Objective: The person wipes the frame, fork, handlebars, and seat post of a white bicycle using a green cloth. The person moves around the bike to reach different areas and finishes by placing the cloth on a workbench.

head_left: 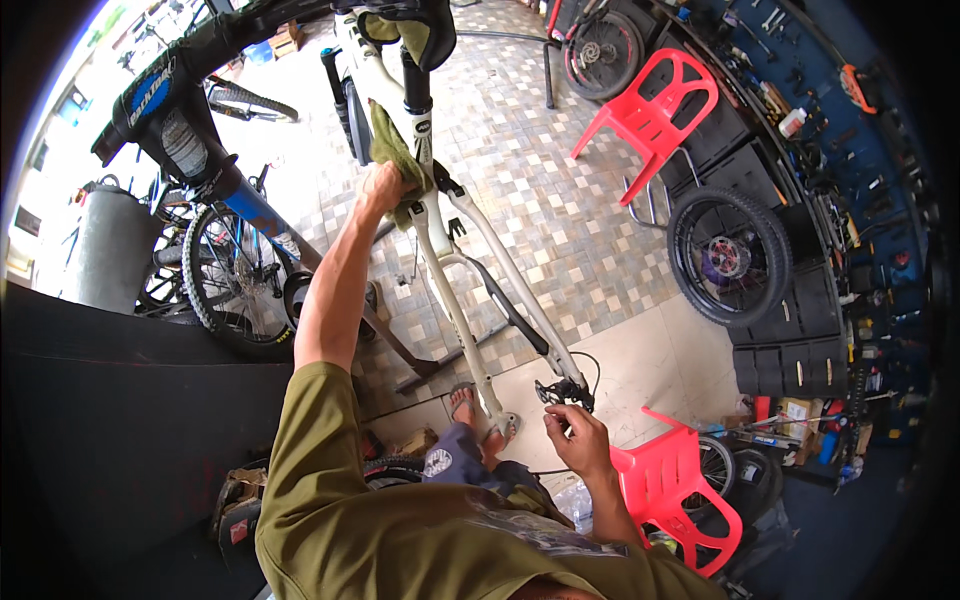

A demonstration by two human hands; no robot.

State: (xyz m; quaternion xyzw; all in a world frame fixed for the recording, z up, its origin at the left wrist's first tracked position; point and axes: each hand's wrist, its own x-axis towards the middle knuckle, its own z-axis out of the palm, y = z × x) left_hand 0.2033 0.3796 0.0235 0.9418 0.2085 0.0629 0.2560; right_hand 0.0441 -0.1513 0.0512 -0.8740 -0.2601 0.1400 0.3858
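A white bicycle frame (452, 268) hangs without wheels in a repair stand's clamp (165, 110). My left hand (383, 186) is raised and grips an olive-green rag (392, 150) against the frame near the black seat post (416, 92). My right hand (574, 436) is low at the rear dropout, fingers pinched on a thin black cable (548, 418) just below the black rear derailleur (566, 391). A black saddle (425, 25) tops the post. My foot in a sandal (466, 405) shows beneath the frame.
A red plastic chair (652, 110) stands on the tiled floor at the back, and another (678, 490) is beside my right arm. A loose wheel (728, 256) leans on black drawers at right. Tools hang on a blue wall (850, 110). Another bicycle (232, 280) stands at left.
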